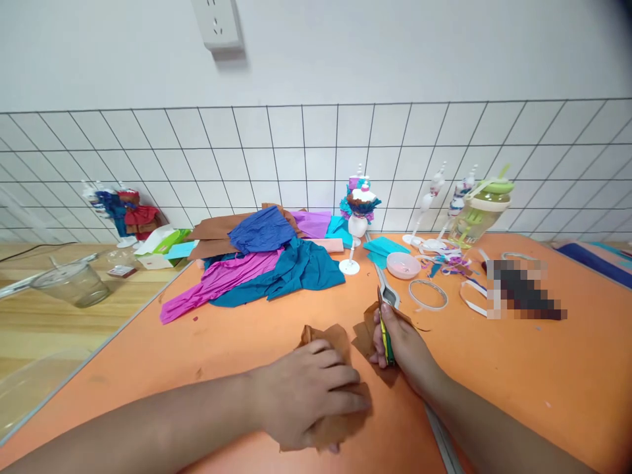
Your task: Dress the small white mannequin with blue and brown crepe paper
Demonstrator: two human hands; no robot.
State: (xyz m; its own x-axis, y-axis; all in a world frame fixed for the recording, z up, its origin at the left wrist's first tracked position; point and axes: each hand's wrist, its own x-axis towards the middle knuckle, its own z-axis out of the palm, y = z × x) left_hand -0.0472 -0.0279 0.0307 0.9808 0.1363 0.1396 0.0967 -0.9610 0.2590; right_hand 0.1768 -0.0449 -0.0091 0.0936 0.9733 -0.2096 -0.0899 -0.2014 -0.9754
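My left hand (311, 388) lies closed on a piece of brown crepe paper (336, 339) on the orange table (543, 368), pinching the sheet between fingers and thumb. My right hand (399, 342) grips scissors (388, 316) with green and yellow handles. Their blades point away from me at the paper's right edge, where a brown scrap (369, 322) sticks up beside them.
A pile of crepe paper (266, 263) in blue, teal, magenta, purple and brown lies behind. Small dressed figures on white stands (358, 217), tape rings (428, 294), a pink lid (403, 264), ribbon scraps and a green-lidded bottle (481, 210) are at back right. A glass (74, 283) sits left.
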